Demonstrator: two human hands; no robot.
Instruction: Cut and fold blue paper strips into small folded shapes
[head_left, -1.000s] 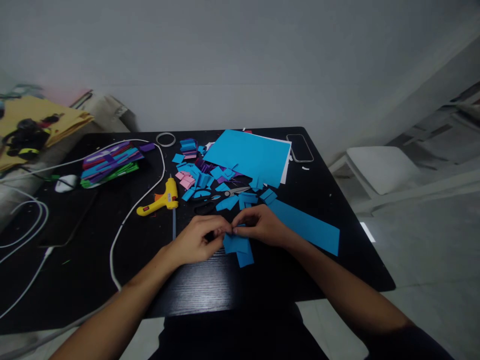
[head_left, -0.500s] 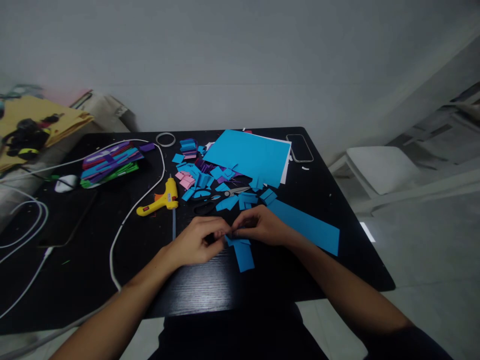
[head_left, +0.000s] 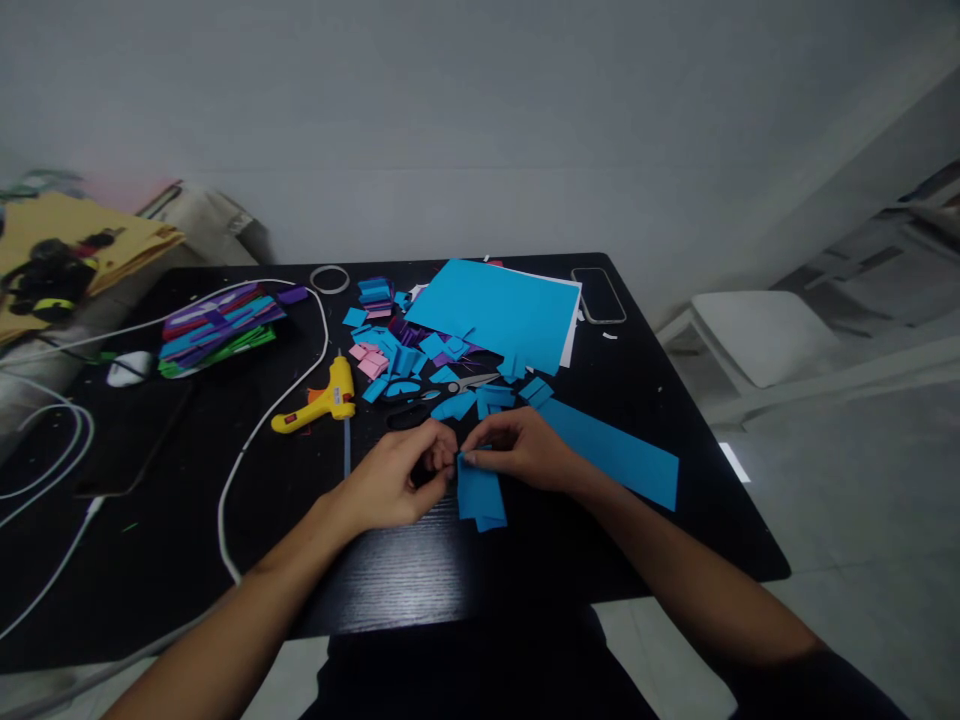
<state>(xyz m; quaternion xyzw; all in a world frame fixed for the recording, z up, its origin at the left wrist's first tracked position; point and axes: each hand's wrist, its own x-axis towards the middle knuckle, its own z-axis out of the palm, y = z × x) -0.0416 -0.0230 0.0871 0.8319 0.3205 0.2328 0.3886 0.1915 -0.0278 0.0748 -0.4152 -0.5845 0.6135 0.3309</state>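
Observation:
My right hand (head_left: 529,450) pinches the top edge of a small blue paper piece (head_left: 480,490) near the table's front. Another blue piece shows under its lower end. Just left of the paper is my left hand (head_left: 409,470), its fingers curled together; whether anything is between its fingertips is too small to tell. Behind my hands lie scissors (head_left: 474,382) with dark handles, among many cut blue pieces (head_left: 455,405). A long blue strip (head_left: 615,450) lies partly behind my right forearm.
A yellow glue gun (head_left: 330,397) lies left of the scraps, beside a white cable (head_left: 240,455). Large blue sheets (head_left: 499,308), a phone (head_left: 598,296), a tape ring (head_left: 330,279), colourful bundles (head_left: 217,325) and a white mouse (head_left: 130,369) are farther out on the black table (head_left: 247,610).
The blue piece at my right fingertips now hangs over the lower blue piece, covering most of it. My left fingers have curled in and moved slightly away from my right fingertips.

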